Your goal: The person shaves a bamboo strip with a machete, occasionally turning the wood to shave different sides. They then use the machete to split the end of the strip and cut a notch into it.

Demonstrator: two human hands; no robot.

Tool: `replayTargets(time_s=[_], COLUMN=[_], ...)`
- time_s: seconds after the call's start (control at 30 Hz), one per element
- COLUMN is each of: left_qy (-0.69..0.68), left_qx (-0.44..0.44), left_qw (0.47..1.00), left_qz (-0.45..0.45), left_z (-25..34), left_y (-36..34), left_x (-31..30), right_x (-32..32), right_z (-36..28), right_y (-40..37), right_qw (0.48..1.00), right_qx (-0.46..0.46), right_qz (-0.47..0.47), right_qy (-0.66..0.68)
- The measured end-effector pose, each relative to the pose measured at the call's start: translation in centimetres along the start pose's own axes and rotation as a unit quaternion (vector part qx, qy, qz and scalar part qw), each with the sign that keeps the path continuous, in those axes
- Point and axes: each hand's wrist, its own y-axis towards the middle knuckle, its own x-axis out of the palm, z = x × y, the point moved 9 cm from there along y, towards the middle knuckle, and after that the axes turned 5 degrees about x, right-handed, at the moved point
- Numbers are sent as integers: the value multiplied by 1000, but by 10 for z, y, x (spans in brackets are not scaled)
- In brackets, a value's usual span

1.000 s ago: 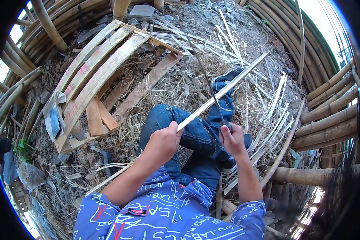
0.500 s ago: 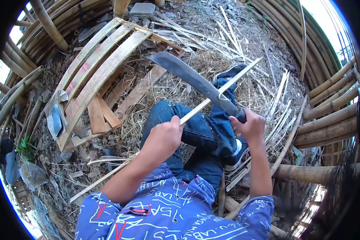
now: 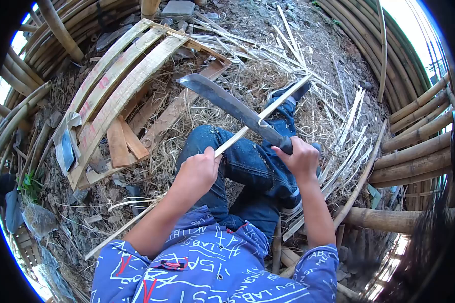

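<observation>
My left hand point(image 3: 199, 170) is closed around a long, thin bamboo strip point(image 3: 232, 140). The strip slants from beneath my left forearm up to the right, over my bent leg. In my right hand point(image 3: 301, 157) is the dark handle of a machete point(image 3: 222, 104), its broad blade pointing to the upper left. Blade and strip cross right of my left hand, in front of my knee. A small pale curl of shaving shows at that crossing.
A slatted wooden pallet point(image 3: 124, 83) leans at the left, with loose boards point(image 3: 119, 144) under it. Pale shavings point(image 3: 258, 76) and cut strips point(image 3: 351, 126) litter the ground. Stacked bamboo poles point(image 3: 414, 164) line the right side. A grey block point(image 3: 178, 9) lies at the back.
Both hands, the machete and the strip have shifted a little to the left. The blade's crossing point on the strip is slightly closer to my left hand.
</observation>
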Motion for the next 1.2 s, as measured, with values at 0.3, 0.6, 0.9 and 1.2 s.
replayTargets(time_s=[0.3, 0.6, 0.9, 1.2], left_qy=[14, 51, 89, 94], left_qx=[-39, -43, -45, -45], left_qw=[998, 997, 994, 994], left_qz=[37, 47, 39, 39], left_z=[-33, -15, -13, -17], left_y=[10, 20, 26, 30], left_x=[12, 9, 22, 26], right_x=[44, 41, 49, 39], right_z=[-20, -7, -7, -18], right_y=[8, 3, -8, -10], right_qw=[995, 973, 966, 960], right_qx=[53, 144, 175, 196], right_qz=[-47, -135, -169, -199], right_qy=[65, 117, 89, 26])
